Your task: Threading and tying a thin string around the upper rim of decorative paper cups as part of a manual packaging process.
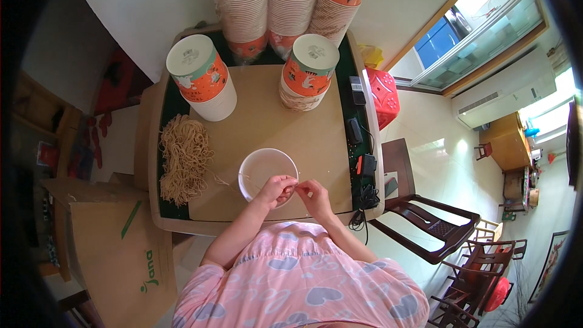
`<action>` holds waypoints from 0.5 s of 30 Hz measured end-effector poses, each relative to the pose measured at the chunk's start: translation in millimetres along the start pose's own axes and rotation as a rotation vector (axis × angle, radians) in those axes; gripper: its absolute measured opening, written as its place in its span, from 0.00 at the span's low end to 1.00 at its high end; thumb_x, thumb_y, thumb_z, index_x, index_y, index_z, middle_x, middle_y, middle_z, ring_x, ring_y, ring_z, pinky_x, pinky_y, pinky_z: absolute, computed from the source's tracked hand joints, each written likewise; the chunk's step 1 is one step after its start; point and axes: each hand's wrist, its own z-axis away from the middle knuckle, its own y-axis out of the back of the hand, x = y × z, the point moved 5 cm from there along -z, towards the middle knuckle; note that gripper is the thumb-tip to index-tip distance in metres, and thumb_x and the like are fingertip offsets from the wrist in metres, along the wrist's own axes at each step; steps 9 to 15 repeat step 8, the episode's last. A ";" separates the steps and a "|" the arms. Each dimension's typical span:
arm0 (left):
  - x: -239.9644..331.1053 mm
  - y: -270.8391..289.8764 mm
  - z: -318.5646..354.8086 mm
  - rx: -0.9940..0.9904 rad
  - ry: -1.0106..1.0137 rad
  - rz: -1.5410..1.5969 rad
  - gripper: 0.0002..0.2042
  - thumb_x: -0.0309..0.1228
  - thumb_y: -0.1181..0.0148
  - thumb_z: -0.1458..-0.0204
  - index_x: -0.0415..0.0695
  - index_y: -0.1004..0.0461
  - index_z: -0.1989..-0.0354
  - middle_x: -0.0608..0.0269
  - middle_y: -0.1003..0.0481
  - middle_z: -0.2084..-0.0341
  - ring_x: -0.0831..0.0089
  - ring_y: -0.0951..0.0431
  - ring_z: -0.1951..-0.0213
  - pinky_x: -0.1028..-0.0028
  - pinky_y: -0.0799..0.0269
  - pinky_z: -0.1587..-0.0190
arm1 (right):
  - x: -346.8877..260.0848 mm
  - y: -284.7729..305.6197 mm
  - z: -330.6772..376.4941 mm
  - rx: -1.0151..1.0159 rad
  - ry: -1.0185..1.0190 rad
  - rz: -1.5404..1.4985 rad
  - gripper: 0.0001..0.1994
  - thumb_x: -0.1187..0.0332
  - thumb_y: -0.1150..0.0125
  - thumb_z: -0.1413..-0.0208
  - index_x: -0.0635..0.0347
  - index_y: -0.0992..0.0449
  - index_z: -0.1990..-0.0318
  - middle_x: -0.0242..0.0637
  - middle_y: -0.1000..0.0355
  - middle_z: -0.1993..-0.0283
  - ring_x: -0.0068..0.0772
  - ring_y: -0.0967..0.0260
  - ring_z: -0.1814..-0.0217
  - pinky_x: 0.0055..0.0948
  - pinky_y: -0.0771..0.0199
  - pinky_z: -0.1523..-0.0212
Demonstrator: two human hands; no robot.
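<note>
Over the near rim of an open white paper tub point(254, 165), my left hand point(278, 191) is closed, its fingers curled and pinched. Just to its right, my right hand point(314, 199) pinches with thumb and forefinger, the tips nearly meeting the left ones. Something small and pale shows between the fingertips, too small to name. A thin beige strand crosses the tub's left side. Left of the tub lies a heap of beige string point(185, 158), with a loose end trailing toward it. Beyond, two short stacks of upturned orange-and-green tubs stand at left point(209, 85) and right point(308, 73).
Tall stacks of nested tubs point(296, 0) line the table's back edge, some in clear plastic. Black adapters and a coiled cable point(367, 197) lie along the right edge. A cardboard box point(124, 249) stands at the left, a dark wooden chair point(434, 225) at the right.
</note>
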 end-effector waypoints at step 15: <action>-2.9 0.2 -0.8 0.058 -0.009 -0.027 0.05 0.30 0.46 0.49 0.44 0.31 0.74 0.76 0.38 0.87 0.89 0.44 0.88 0.86 0.55 0.89 | 8.6 2.5 -1.6 -0.002 -0.047 0.001 0.05 0.74 0.39 0.54 0.64 0.27 0.69 0.39 0.29 0.72 0.29 0.31 0.72 0.23 0.31 0.69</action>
